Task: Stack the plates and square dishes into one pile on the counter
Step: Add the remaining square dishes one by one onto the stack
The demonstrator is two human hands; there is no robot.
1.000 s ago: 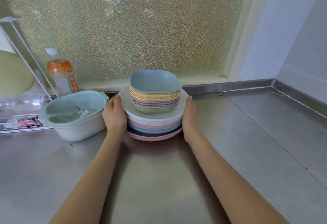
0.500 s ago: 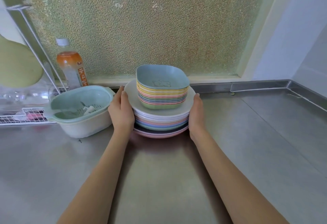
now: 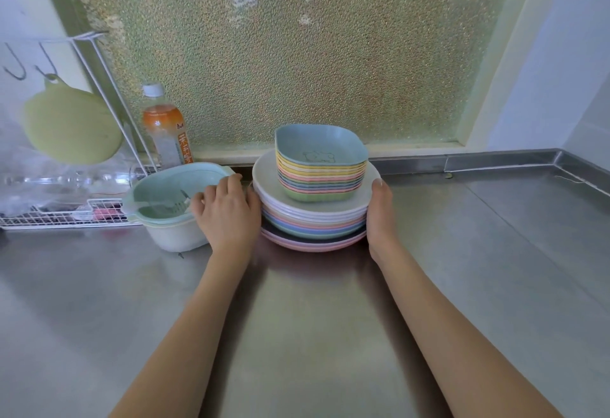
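Steel counter (image 3: 462, 285) filled the lower frame, and on it, just above centre, stood 1 pile: round plates (image 3: 313, 219) in white, pink, blue and green at the bottom, with a nested set of square dishes (image 3: 321, 166) in pastel colours on the top white plate. The topmost dish was pale blue with a small drawing inside.

The left hand (image 3: 227, 216) lay at the left edge of the plates, its back toward the camera, fingers loosely curled and slightly spread; the knuckles reached over toward the mint colander (image 3: 171, 193) just beside it. Whether its fingers actually touched the plate rims could not be told. The right hand (image 3: 379, 216) stood edge-on against the right side of the plates, fingers straight and together, pressed flat to the rims, with the thumb tip up beside the top plate.

At upper left stood an orange drink bottle (image 3: 165, 130), a wire rack (image 3: 66, 216), and a hanging pale green disc (image 3: 72, 127).
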